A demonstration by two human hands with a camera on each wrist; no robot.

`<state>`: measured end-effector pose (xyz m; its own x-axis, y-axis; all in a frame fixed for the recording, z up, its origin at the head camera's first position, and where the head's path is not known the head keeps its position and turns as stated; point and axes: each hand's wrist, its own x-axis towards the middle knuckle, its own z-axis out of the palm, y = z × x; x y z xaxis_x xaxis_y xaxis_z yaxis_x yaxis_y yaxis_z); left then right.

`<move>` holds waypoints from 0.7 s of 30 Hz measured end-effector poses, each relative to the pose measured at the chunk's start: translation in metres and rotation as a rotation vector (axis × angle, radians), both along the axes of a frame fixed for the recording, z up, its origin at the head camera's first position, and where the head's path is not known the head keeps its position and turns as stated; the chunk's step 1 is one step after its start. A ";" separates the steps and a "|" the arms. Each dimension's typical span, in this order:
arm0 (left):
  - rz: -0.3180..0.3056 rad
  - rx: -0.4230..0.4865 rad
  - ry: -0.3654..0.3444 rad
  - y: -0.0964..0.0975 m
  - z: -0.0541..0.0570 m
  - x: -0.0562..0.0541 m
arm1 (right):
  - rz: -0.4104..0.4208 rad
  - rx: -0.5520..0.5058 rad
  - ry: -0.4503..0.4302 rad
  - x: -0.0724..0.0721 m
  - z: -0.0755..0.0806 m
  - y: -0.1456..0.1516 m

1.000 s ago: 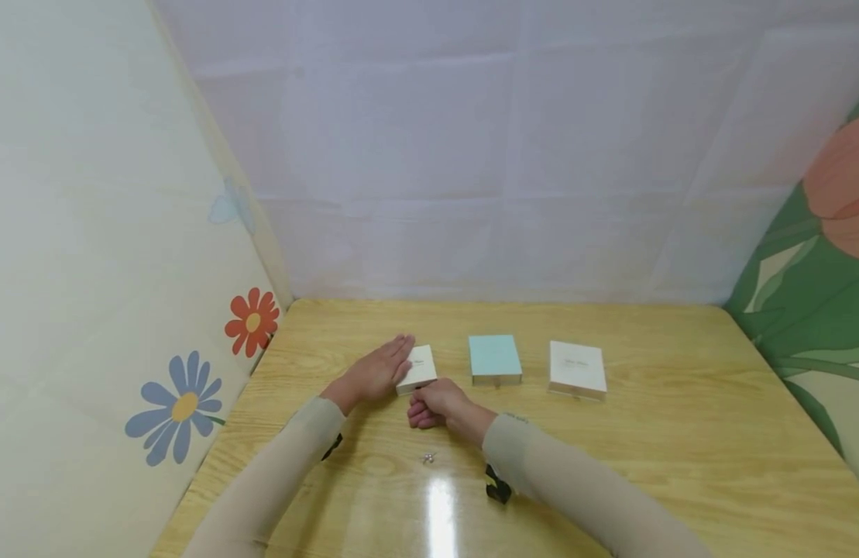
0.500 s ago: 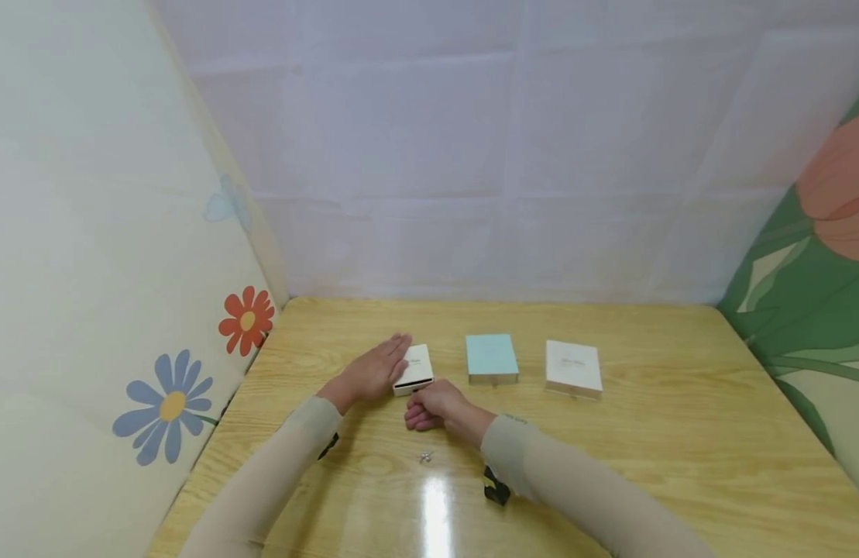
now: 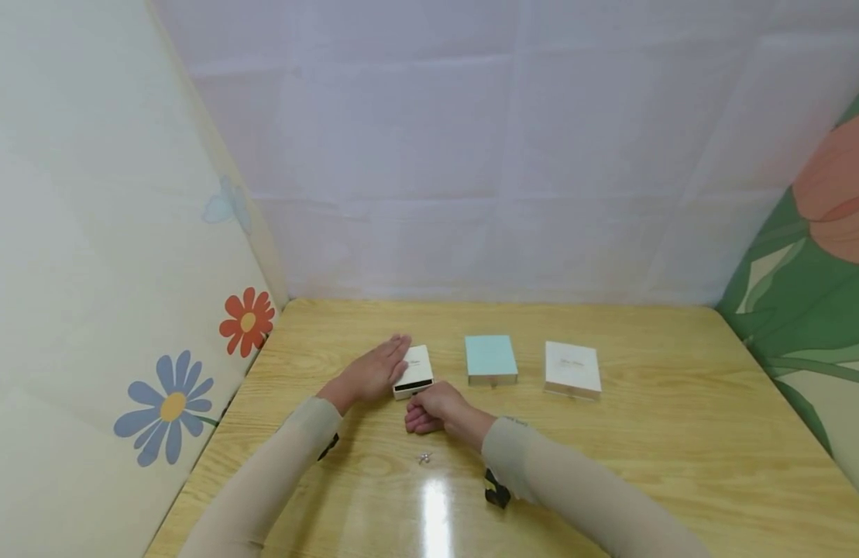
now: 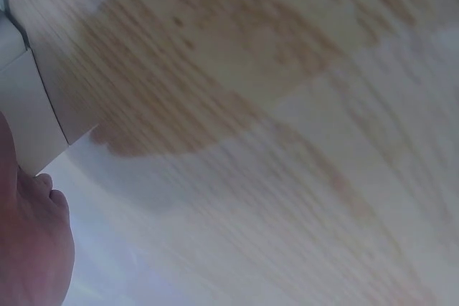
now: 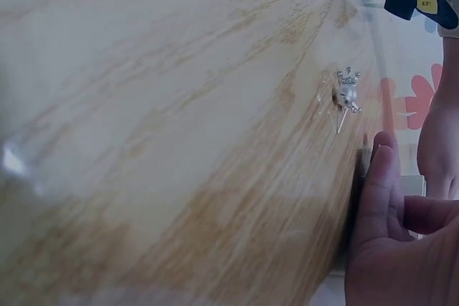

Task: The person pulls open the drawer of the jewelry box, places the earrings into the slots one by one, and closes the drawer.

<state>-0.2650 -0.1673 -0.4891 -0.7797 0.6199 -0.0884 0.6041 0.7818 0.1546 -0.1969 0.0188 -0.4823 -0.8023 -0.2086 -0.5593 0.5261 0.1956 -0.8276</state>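
A small white drawer box (image 3: pixel 420 363) with faint lettering stands on the table, left of two other boxes. Its drawer (image 3: pixel 403 393) is pulled out a little, so a dark strip shows below the lid. My left hand (image 3: pixel 375 373) rests with straight fingers along the box's left side and top. At the front edge, my right hand (image 3: pixel 439 405) has its fingers curled and pinches the drawer front; the fingertips are hidden in the head view. Nearer to me lies a small silvery piece of jewelry (image 5: pixel 346 96) with a pearl-like bead.
A light blue box (image 3: pixel 490 356) and a larger white box (image 3: pixel 572 366) stand to the right in the same row. The wooden table (image 3: pixel 666 434) meets a pale cloth wall (image 3: pixel 513 194) at the back and a flowered panel (image 3: pixel 73 310) at the left.
The white box's drawer has slid out slightly toward me, and the dark strip has appeared and widened. Both hands have stayed nearly in place. The view has shifted a little.
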 end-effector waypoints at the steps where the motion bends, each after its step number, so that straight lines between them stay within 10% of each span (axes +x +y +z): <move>1: 0.000 0.001 0.000 0.000 0.000 0.000 | 0.000 0.002 0.001 0.000 0.000 0.000; 21: -0.006 0.006 0.010 -0.001 -0.001 0.000 | 0.017 -0.026 0.015 0.008 -0.001 0.001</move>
<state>-0.2650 -0.1679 -0.4896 -0.7770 0.6248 -0.0770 0.6099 0.7774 0.1537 -0.1892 0.0203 -0.4832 -0.8067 -0.2367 -0.5415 0.5103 0.1831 -0.8403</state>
